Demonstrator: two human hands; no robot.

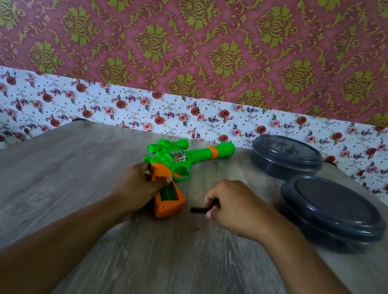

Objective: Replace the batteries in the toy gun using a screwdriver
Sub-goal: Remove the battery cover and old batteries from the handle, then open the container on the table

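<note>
Plainly, the left hand (140,185) had its fingers curled round the orange grip of the toy gun (180,160), pinning it flat on the wooden table (51,186), thumb side toward the green frame. Just below that grasp the battery compartment (168,193) in the grip lay open, a green-lined slot that looked empty, though blur made this uncertain. Beside the butt of the gun, to its right and a little apart, the right hand (234,205) pinched a small dark cylinder (198,210) between curled fingers, its free end pointing at the gun; it was probably a battery, possibly a tool handle. From the gun, the barrel ran away toward the far table edge, ending near two dark lidded containers (287,158), which sat well right of the gun. The toy looked like hollow moulded plastic: light, stiff, smooth enough to skid on the table, with thin compartment walls that could crack under hard pressure. Holding it by the thick grip, clear of the slot, seemed the soundest purchase; the scope and trigger guard looked too slight.
</note>
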